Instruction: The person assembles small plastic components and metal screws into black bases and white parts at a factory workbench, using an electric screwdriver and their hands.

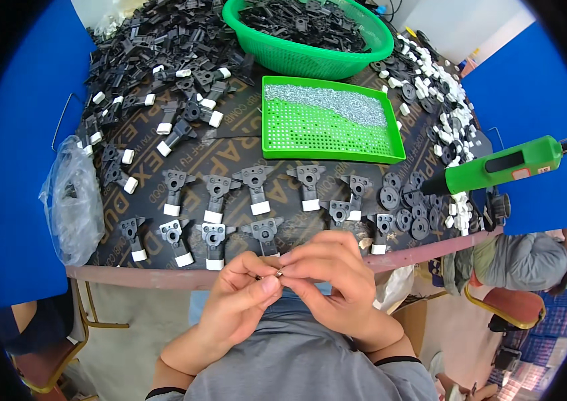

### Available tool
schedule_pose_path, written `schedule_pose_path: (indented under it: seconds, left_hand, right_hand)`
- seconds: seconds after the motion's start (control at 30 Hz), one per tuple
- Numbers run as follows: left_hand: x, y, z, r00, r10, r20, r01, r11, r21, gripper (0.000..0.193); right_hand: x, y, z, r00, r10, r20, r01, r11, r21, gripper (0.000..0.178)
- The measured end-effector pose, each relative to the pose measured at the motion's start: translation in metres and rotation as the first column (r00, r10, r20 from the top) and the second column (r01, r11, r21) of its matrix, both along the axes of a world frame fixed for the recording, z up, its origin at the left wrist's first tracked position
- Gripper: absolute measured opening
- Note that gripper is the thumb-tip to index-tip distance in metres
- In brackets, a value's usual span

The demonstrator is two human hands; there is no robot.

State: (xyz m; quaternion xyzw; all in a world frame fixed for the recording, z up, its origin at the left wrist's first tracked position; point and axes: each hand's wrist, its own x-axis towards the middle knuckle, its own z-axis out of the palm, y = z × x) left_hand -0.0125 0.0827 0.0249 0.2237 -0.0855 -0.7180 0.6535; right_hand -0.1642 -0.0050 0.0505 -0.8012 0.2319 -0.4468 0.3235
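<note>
Both forearms come in from the near side, and the two hands meet just off the near edge of the tabletop [233, 144]. The left hand [240, 304] is turned partly palm up, thumb and index finger bent inward; the right hand [337, 287] arches over from the right, its back facing up. The fingers of both pinch a small metallic piece [279, 273] at the point where they meet; its exact shape is mostly hidden.

The tabletop is dark with tan lettering and a pinkish near rim. Just beyond the hands, black parts with white ends [215, 234] lie in two loose rows. Farther off sit a green tray [330, 159] of small silvery pieces and a green basin [310, 63] of black parts, with a black heap [163, 40] far left. To the right are black discs [420, 228] and a green power tool [504, 167].

A clear plastic bag [73, 200] lies at the left edge. Blue panels [23, 154] flank both sides; a person in grey [530, 260] is at near right.
</note>
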Motion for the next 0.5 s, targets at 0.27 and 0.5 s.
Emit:
schedule_pose_path:
  seconds: [0.27, 0.5]
  left_hand:
    - [-0.014, -0.007, -0.006, 0.994, -0.106, -0.017, 0.107, 0.991, 0.074, 0.007]
    - [-0.03, -0.016, -0.01, 0.979, -0.198, 0.044, 0.188, 0.968, 0.163, 0.003]
  right_hand:
    - [-0.027, -0.009, -0.005, 0.992, 0.057, -0.115, -0.07, 0.991, -0.112, 0.023]
    - [-0.074, -0.002, -0.016, 0.99, -0.127, -0.068, 0.115, 0.98, -0.162, 0.014]
